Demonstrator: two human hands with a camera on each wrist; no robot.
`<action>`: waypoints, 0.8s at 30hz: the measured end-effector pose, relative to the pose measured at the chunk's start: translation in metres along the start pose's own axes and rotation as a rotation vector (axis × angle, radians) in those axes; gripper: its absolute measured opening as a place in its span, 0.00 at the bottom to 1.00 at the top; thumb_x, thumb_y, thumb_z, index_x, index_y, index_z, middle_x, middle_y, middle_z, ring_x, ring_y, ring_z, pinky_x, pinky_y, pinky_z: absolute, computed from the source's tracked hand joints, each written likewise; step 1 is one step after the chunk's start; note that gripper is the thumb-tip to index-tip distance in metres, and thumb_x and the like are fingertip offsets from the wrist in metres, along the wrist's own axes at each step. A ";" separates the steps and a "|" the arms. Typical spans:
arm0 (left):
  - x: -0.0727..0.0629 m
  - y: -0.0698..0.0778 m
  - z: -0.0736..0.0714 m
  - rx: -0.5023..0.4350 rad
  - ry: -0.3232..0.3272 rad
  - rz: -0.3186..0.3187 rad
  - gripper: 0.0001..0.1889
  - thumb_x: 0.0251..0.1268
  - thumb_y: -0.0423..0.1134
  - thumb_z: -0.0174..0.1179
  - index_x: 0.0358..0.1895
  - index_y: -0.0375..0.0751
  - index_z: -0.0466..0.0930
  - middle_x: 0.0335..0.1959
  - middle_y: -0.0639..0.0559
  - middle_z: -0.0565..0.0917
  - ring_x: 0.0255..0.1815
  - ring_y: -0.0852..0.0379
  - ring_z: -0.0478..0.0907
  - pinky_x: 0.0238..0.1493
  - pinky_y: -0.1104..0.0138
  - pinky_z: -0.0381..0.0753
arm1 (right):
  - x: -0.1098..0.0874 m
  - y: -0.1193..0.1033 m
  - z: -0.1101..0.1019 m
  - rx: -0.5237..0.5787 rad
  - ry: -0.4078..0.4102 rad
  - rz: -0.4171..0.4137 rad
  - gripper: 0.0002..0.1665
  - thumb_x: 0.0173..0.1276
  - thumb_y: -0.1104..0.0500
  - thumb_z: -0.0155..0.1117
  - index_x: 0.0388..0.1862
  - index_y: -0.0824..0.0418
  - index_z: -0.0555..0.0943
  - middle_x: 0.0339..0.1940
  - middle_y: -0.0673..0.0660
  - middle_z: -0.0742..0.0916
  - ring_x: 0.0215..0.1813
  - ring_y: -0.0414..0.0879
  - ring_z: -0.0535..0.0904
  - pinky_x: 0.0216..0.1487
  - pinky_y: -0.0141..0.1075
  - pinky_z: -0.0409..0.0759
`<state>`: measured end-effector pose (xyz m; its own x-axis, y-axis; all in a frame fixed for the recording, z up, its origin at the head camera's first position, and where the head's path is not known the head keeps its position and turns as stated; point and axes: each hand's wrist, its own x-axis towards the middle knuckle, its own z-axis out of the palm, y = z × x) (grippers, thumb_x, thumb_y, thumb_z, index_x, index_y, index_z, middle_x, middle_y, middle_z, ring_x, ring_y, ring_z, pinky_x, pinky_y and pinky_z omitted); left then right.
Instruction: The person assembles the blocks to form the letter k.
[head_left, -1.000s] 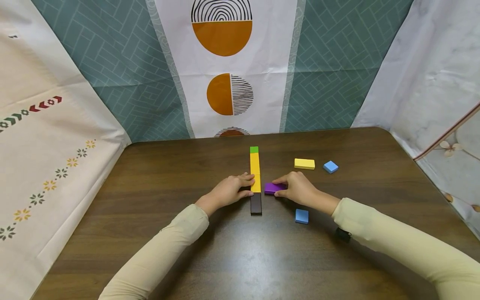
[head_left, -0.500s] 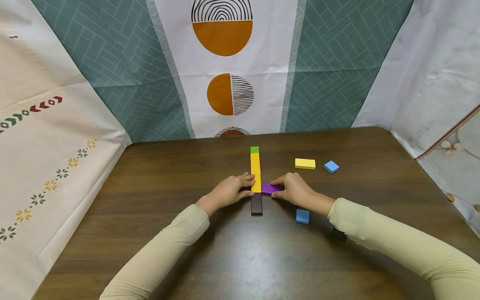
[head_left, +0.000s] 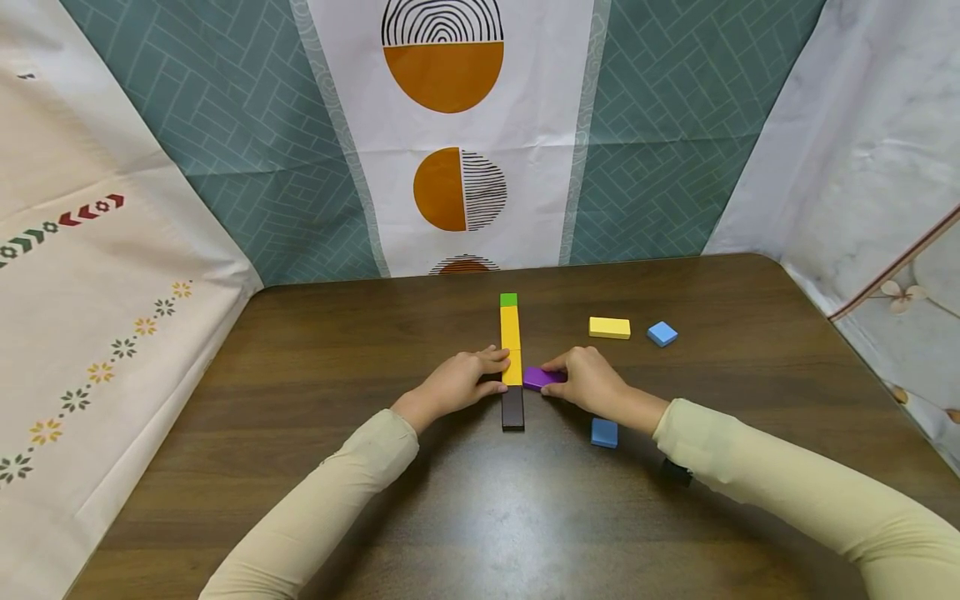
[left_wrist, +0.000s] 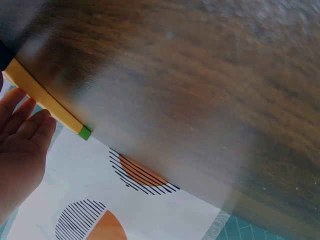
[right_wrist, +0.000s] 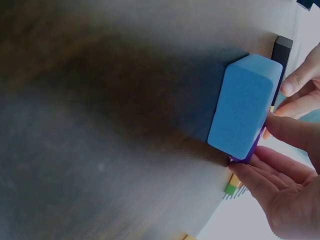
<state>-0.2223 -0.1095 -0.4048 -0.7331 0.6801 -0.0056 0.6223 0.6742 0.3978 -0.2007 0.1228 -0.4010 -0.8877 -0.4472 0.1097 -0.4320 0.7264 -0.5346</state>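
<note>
A straight row of flat blocks lies near the table's middle: a green block [head_left: 508, 299] at the far end, two yellow blocks [head_left: 509, 327] and a black block [head_left: 513, 408] nearest me. My left hand [head_left: 456, 380] rests its fingers and thumb against the row's left side, by the nearer yellow block; in the left wrist view the fingers [left_wrist: 35, 120] look fairly straight. Between thumb and fingers, my right hand [head_left: 596, 382] pinches a purple block [head_left: 536, 378], its left end at the row's right side. In the right wrist view a blue block [right_wrist: 244, 105] mostly hides the purple one.
On the brown table [head_left: 337, 333], a light yellow block [head_left: 609, 327] and a blue block [head_left: 662, 334] lie farther back on the right. Another blue block [head_left: 603, 432] sits near my right wrist. A patterned cloth [head_left: 465, 192] hangs behind the table's far edge.
My right hand has slid the purple block left, closing the gap to the row, then held almost still. The left hand has stayed in place.
</note>
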 end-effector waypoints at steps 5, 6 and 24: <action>0.000 0.000 0.001 -0.006 -0.005 -0.010 0.26 0.67 0.45 0.60 0.65 0.37 0.71 0.68 0.48 0.69 0.70 0.48 0.63 0.68 0.56 0.64 | 0.000 -0.001 0.000 -0.004 -0.001 0.013 0.20 0.55 0.60 0.76 0.43 0.71 0.86 0.39 0.64 0.88 0.32 0.45 0.81 0.31 0.34 0.78; 0.000 0.000 0.001 -0.007 -0.006 -0.013 0.26 0.67 0.45 0.60 0.65 0.37 0.71 0.68 0.48 0.69 0.70 0.48 0.63 0.68 0.56 0.64 | 0.000 -0.001 0.000 -0.002 0.001 0.012 0.20 0.55 0.60 0.76 0.43 0.71 0.86 0.39 0.64 0.88 0.32 0.45 0.81 0.31 0.34 0.78; 0.000 -0.002 0.001 -0.020 0.004 -0.002 0.26 0.67 0.44 0.60 0.64 0.36 0.72 0.68 0.47 0.69 0.70 0.47 0.63 0.68 0.56 0.64 | 0.001 0.003 -0.009 0.038 -0.010 0.028 0.21 0.59 0.59 0.73 0.47 0.71 0.84 0.43 0.64 0.88 0.38 0.50 0.84 0.37 0.41 0.82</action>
<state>-0.2229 -0.1104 -0.4062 -0.7356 0.6774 -0.0024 0.6152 0.6694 0.4164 -0.2044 0.1292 -0.3947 -0.8975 -0.4325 0.0864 -0.4009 0.7183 -0.5687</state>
